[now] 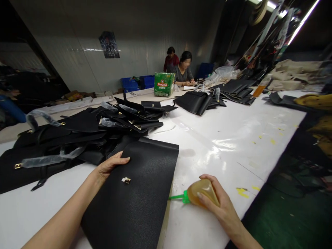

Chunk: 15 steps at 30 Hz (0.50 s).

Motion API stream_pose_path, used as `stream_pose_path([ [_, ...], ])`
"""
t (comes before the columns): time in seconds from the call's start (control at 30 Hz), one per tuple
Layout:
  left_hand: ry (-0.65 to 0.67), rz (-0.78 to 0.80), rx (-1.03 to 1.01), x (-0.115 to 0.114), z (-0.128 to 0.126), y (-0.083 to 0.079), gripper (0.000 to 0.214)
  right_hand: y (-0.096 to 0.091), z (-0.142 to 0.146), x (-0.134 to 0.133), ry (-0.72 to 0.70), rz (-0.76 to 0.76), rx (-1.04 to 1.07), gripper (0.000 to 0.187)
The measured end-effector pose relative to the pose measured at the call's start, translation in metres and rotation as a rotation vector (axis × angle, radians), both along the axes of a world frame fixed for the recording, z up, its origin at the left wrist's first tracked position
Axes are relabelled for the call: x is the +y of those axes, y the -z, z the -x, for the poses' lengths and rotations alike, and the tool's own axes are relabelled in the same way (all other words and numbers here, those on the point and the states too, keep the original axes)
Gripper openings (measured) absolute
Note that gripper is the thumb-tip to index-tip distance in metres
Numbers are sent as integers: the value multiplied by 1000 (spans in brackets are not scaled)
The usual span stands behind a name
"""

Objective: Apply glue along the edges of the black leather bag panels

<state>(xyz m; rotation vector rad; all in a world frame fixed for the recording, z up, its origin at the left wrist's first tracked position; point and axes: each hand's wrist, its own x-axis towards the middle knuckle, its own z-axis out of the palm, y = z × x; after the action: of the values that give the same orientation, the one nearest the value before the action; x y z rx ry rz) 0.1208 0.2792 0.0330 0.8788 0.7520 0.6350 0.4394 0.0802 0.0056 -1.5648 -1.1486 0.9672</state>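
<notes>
The black panel (141,193) is held at its left side by the left hand (109,164), the thumb laid on top and the other fingers hidden. Toward the right edge of the table (228,162), the amber bottle (198,188) is gripped between thumb and fingers of the right hand (221,203), its green nozzle (184,197) being pointed at the panel's right side.

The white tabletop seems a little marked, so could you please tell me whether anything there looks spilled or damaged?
Yellow patches mar the white tabletop near its right edge, to the right of the right hand; stains or wear, I cannot tell. No puddle shows around the squeeze bottle.
</notes>
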Motion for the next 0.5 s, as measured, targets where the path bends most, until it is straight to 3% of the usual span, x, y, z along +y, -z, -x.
stream_pose_path([
  [0.07,-14,9,-3,1,-1,0,29,0,-2,0,-47,2,11,45],
  [0.2,-51,23,-4,2,-1,0,32,3,-2,-3,-271,49,144,45],
  [0.37,-46,28,11,0,-1,-1,35,5,-9,5,-51,-10,3,47],
  [0.5,-54,19,18,0,-2,-2,39,4,-6,1,-264,49,111,46],
])
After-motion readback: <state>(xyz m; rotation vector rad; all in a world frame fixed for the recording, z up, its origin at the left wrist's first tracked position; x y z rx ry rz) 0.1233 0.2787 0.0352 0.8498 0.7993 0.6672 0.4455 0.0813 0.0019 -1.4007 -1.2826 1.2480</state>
